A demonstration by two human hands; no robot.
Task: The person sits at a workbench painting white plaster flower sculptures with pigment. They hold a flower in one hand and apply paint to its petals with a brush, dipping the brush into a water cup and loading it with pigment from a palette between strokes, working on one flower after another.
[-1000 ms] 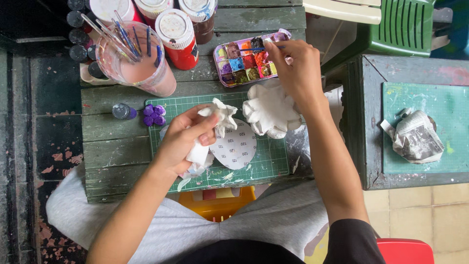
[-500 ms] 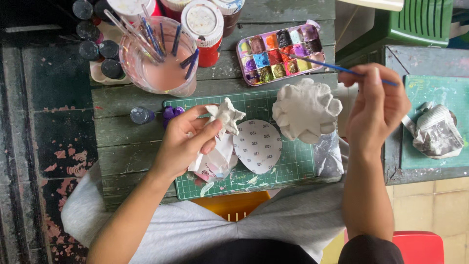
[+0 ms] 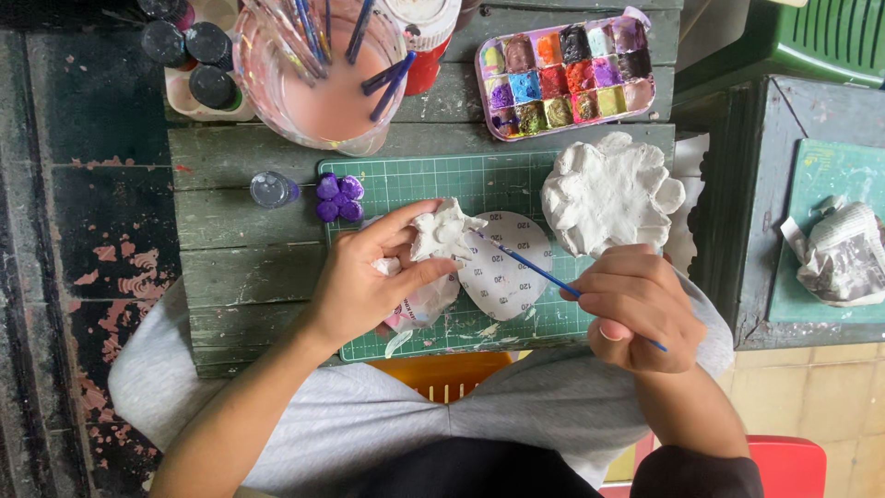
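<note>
Nearest the person, the right hand (image 3: pixel 641 304) has its grip closed on a thin blue-handled paintbrush (image 3: pixel 539 269), pinched between the fingers with the handle's end poking out past the knuckles. The brush slants up and left, and its tip meets a small white star-shaped clay flower (image 3: pixel 444 231). The left hand (image 3: pixel 369 277) has its grip closed around that flower, thumb below and fingers above, holding it just over the green gridded cutting mat (image 3: pixel 415 180), together with a crumpled bit of white wrapping (image 3: pixel 424 302) under the palm. Beside the flower, a round white disc of patterned paper (image 3: pixel 502 272) lies flat on the mat.

Further out, a larger white ruffled clay flower (image 3: pixel 608 194) rests on the mat's right end. At the mat's left corner sits a small purple clay flower (image 3: pixel 337 197), with a small clear bottle (image 3: pixel 273 189) just beside it on the weathered green wooden desk (image 3: pixel 240 249).

Farthest away, a pink-rimmed paint palette of many colours (image 3: pixel 567 78) lies at the desk's far edge, and a clear jar of pinkish water holding several brushes (image 3: pixel 318 74) stands left of it, near some dark-capped paint pots (image 3: pixel 194 55).
</note>
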